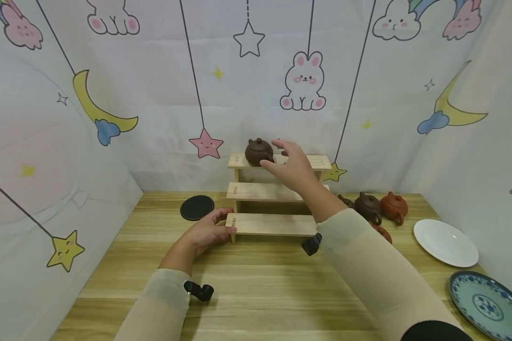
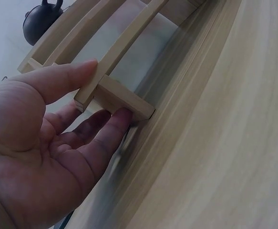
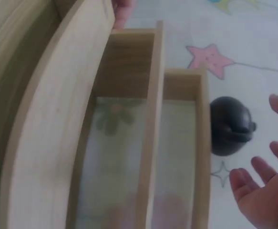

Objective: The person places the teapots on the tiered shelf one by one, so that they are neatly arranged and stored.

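A dark brown teapot sits on the left part of the top tier of a three-step wooden display stand. My right hand is just right of the teapot, its fingers spread and loosely bent. In the right wrist view a gap shows between the teapot and the right hand. My left hand grips the left end of the lowest tier. In the left wrist view the left hand's thumb lies on the board's edge, with the fingers underneath by the stand's leg.
A black round mat lies left of the stand. At its right, partly behind my right arm, are several teapots, among them a dark one and a reddish one. A white plate and a blue-patterned plate lie farther right.
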Tool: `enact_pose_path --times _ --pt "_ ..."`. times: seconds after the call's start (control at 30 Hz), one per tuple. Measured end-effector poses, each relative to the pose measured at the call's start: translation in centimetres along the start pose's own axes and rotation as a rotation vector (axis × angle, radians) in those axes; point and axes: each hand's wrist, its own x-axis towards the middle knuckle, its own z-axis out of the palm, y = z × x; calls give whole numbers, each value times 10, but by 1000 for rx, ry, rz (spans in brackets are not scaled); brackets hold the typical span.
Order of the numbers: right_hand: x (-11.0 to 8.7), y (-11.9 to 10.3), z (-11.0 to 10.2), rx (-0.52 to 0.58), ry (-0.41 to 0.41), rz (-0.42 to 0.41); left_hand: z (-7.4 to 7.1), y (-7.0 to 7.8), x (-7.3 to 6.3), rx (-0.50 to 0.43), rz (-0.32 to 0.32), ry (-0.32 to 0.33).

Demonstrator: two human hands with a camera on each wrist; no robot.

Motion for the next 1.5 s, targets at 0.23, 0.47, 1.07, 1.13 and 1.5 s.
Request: enact_pose_path --times 0.23,0.47,1.07,1.13,1.5 --pt "-61 29 -33 77 1 31 1 0 1 -6 0 1" --pt "-119 71 -65 40 49 147 2 0 0 -12 -12 7" --pt "-178 167 -123 -146 126 191 1 0 0 -19 -9 -8" --pt "-182 171 -127 -156 120 209 1 0 0 -16 -10 -8" --pt "-187 201 -138 -74 17 337 -2 -2 4 1 7 -27"
